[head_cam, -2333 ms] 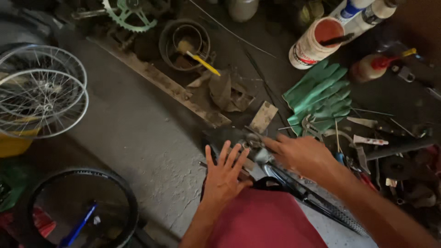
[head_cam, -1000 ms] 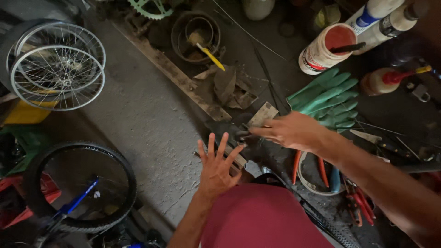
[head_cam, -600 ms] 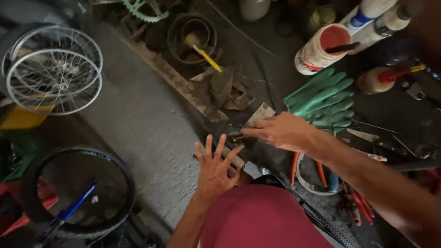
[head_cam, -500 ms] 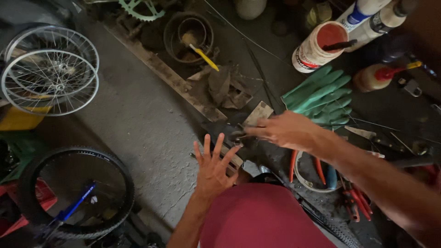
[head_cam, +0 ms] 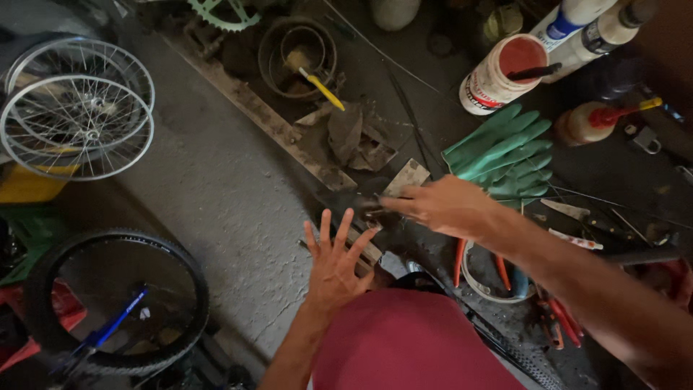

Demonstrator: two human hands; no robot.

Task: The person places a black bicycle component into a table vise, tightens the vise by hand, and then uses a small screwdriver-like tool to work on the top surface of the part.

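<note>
Black rubber strip point(head_cam: 357, 206), some dark scrap of tyre or tube by the look of it, is what both hands are busy with. It lies on the grey concrete floor point(head_cam: 216, 195), right under the fingertips of the right hand point(head_cam: 447, 206). That hand comes in from the right with the thumb and first fingers pinched together on the near end of the strip, though it's too dark there to be sure how much they've really caught.

Just below that pinch, the left hand point(head_cam: 333, 263) is flat with all five fingers spread wide, holding nothing, fingertips pointing up toward the strip and about touching its lower edge.

Around the grip:
- a small grey card or sanding pad point(head_cam: 406, 177) sits just above the right fingers
- a pair of green rubber gloves point(head_cam: 505, 152) lies just past the right knuckles
- a white tub with a red lid point(head_cam: 502, 76) stands further up beyond the gloves
- a white bowl with orange-handled tools point(head_cam: 494, 274) sits below the right wrist
- a black bike tyre point(head_cam: 119, 300) lies well off to the left of the open hand, and two spoked wheels point(head_cam: 76, 115) rest further up on that side
</note>
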